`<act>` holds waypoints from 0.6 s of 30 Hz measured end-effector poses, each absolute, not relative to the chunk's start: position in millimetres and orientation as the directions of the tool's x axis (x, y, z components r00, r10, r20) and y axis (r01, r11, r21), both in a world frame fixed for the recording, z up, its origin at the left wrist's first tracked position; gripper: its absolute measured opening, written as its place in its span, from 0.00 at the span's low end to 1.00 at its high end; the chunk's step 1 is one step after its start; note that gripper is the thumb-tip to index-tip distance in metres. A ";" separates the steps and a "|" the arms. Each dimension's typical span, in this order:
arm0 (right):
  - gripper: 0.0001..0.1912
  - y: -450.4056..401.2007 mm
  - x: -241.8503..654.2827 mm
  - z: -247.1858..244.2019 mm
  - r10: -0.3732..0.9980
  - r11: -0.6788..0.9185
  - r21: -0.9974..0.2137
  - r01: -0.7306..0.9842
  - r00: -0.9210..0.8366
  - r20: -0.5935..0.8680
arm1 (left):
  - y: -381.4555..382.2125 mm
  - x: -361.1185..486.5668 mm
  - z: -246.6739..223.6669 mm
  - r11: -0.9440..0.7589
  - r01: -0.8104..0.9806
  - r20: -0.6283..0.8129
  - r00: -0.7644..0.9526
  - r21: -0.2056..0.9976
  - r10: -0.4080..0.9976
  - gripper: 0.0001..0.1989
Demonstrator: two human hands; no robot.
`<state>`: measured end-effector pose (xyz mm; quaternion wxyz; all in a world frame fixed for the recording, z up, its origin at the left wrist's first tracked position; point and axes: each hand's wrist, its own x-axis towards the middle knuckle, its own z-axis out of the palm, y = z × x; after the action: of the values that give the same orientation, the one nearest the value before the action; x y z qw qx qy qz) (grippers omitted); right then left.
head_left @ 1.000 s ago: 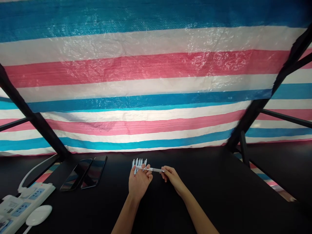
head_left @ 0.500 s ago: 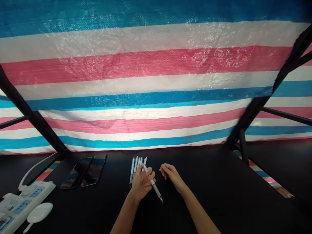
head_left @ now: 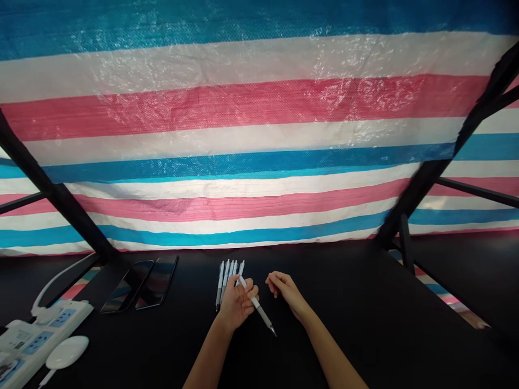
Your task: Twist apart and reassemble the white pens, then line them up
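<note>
My left hand [head_left: 237, 303] is shut on a white retractable pen [head_left: 258, 306], which lies across its fingers with the metal tip pointing down and to the right. Just behind that hand, several white pens [head_left: 228, 278] lie side by side on the black table [head_left: 344, 308], their lower ends partly hidden by my fingers. My right hand [head_left: 284, 289] hovers to the right of the held pen, holding nothing, with its fingers loosely curled and apart from the pen.
Two smartphones [head_left: 141, 283] lie on the table to the left. At the lower left are a white power strip [head_left: 40, 337] and a white oval device [head_left: 67, 351] with a cable. A striped tarpaulin [head_left: 259, 162] on black bars [head_left: 421, 189] stands behind the table.
My right hand has let go of the pen and moved away from it. The pen has swung from lying crosswise to pointing down and right in my left hand.
</note>
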<state>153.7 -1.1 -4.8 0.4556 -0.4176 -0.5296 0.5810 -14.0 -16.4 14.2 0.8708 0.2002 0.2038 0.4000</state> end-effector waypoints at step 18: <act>0.23 -2.1 153.3 -2.3 0.971 -0.024 -0.996 -0.080 -0.239 -0.004 | -14.6 -11.6 18.2 0.471 -0.677 -0.348 0.322 0.565 0.880 0.18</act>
<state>153.3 -2.1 -2.3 0.4531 -0.4186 -0.5319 0.5801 -11.6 -14.6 18.2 0.7972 0.1602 0.3165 0.4885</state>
